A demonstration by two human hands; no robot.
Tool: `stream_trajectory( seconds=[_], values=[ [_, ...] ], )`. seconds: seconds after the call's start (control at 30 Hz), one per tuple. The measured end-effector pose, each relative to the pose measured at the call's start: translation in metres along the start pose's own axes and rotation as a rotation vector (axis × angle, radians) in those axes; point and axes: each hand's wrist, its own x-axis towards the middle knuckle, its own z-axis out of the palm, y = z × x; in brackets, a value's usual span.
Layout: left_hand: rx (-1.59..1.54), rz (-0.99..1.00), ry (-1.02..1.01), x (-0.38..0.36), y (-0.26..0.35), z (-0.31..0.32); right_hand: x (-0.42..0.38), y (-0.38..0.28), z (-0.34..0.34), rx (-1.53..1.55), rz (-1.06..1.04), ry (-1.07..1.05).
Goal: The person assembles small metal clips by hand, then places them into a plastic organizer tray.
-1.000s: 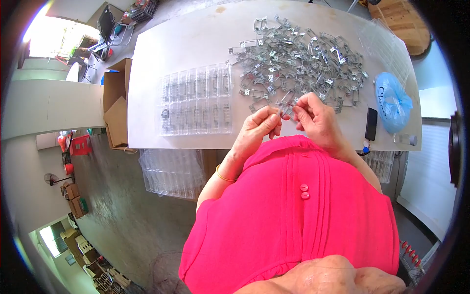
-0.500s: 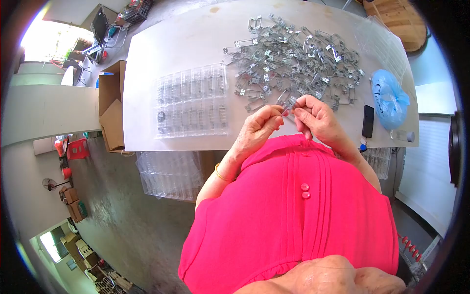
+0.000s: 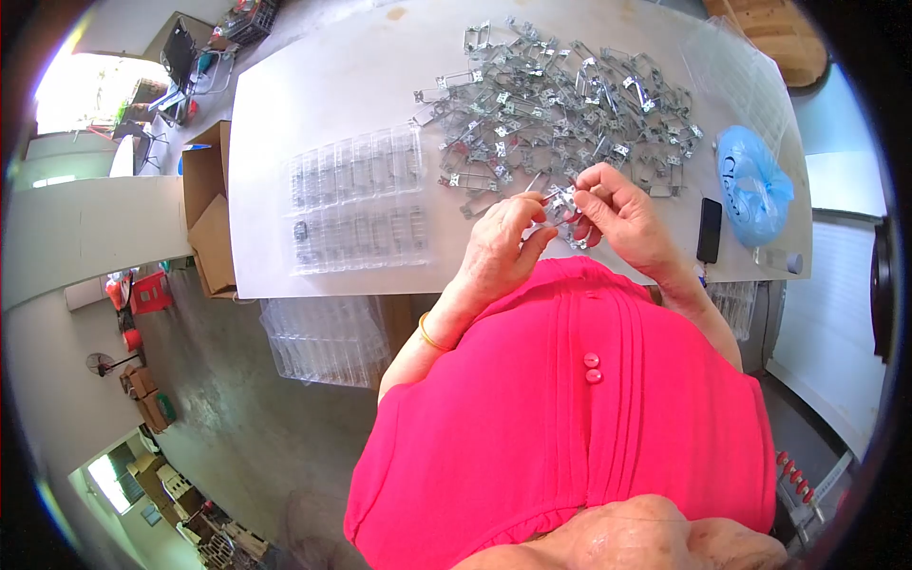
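Note:
A small shiny metal bracket [image 3: 561, 200] is held up between my hands, at the near edge of a heap of similar metal brackets [image 3: 570, 104]. My right hand [image 3: 622, 214] pinches it with thumb and fingers from the right. From the left, the fingertips of my left hand [image 3: 502, 242] close on its other side, the thumb lower down. The fingers partly cover the piece, so its full shape is hidden. To the left on the table [image 3: 261, 204] lies a clear plastic tray [image 3: 359, 201] with rows of compartments, many holding metal pieces.
A blue plastic bag [image 3: 753, 185], a black phone [image 3: 709, 230] and a small clear bottle [image 3: 781, 260] are at the right. Clear plastic sheets [image 3: 736, 81] lie at the back right. More clear trays [image 3: 323, 340] sit below the table edge, near a cardboard box [image 3: 211, 209].
The bracket has turned in my fingers and shows a brighter face. My left thumb has dropped lower, away from the index finger. The view has shifted slightly.

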Motion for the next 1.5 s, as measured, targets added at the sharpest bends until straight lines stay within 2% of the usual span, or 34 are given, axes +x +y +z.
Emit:
stream_trajectory(
  seconds=[0.07,0.13,0.2,0.27,0.33,0.37,0.43,0.57,0.63,0.67,0.7,0.73,0.77,0.83,0.87,0.93,1.07,1.17,1.27,1.33,1.37,1.4,1.47,1.5],
  values=[
    [0.041,0.036,0.001,0.006,-0.003,0.003,0.003,0.004,0.001,0.032,0.014,-0.014],
    [0.076,0.078,-0.004,0.012,-0.002,0.006,0.003,0.007,0.002,-0.028,-0.076,0.071],
    [0.117,0.083,0.117,0.020,0.003,0.006,0.004,0.007,0.000,-0.065,-0.113,0.146],
    [0.139,0.027,0.144,0.019,-0.001,0.006,0.005,0.008,-0.005,-0.103,-0.154,0.213],
    [-0.014,-0.083,0.315,0.016,-0.014,0.008,0.008,0.014,-0.014,-0.040,-0.215,0.252],
    [-0.011,-0.085,0.315,0.012,-0.022,0.008,0.009,0.015,-0.015,-0.042,-0.242,0.256],
    [-0.244,-0.326,0.349,0.005,-0.033,0.009,0.010,0.017,-0.018,-0.043,-0.262,0.251],
    [-0.308,-0.446,0.353,0.003,-0.019,0.008,0.008,0.014,-0.014,-0.117,-0.302,0.275],
    [-0.544,-0.574,0.208,0.007,-0.002,0.005,0.009,0.019,-0.009,-0.232,-0.382,0.294],
    [-0.545,-0.572,0.219,0.010,0.007,0.002,0.009,0.020,-0.006,-0.346,-0.460,0.313],
    [-0.652,-0.643,0.076,0.013,0.015,-0.002,0.008,0.017,-0.003,-0.349,-0.465,0.303],
    [-0.757,-0.709,-0.068,0.013,0.020,-0.004,0.006,0.014,0.000,-0.478,-0.534,0.295],
    [-0.756,-0.706,-0.052,0.011,0.020,-0.004,0.005,0.011,0.003,-0.605,-0.606,0.286],
    [-1.094,-0.787,-0.158,0.008,0.019,-0.003,0.004,0.014,0.010,-0.662,-0.703,0.254],
    [-1.091,-0.779,-0.130,0.006,0.017,-0.002,0.004,0.015,0.014,-0.716,-0.793,0.234],
    [-1.292,-0.798,-0.135,-0.001,0.011,0.000,0.000,0.012,0.022,-0.716,-0.812,0.166],
    [-1.345,-0.799,-0.073,-0.012,0.015,-0.009,-0.005,0.018,0.036,-0.714,-0.831,0.115],
    [-1.247,-0.729,-0.051,-0.024,0.010,-0.013,-0.008,0.016,0.048,-0.732,-0.852,0.101],
    [-1.090,-0.652,-0.046,-0.037,0.004,-0.017,-0.011,0.019,0.059,-0.602,-0.822,0.094],
    [-0.486,-0.435,-0.019,-0.047,-0.007,-0.010,-0.013,0.023,0.066,-0.468,-0.698,0.092],
    [-0.247,-0.307,0.023,-0.054,-0.005,-0.012,-0.014,0.022,0.070,-0.478,-0.701,0.083],
    [-0.241,-0.307,0.034,-0.059,-0.005,-0.014,-0.015,0.022,0.075,-0.476,-0.710,0.074],
    [0.049,-0.175,0.026,-0.068,-0.007,-0.015,-0.017,0.024,0.083,-0.458,-0.617,0.080],
    [0.083,-0.214,-0.012,-0.071,-0.007,-0.015,-0.019,0.026,0.086,-0.456,-0.626,0.074]
  ],
)
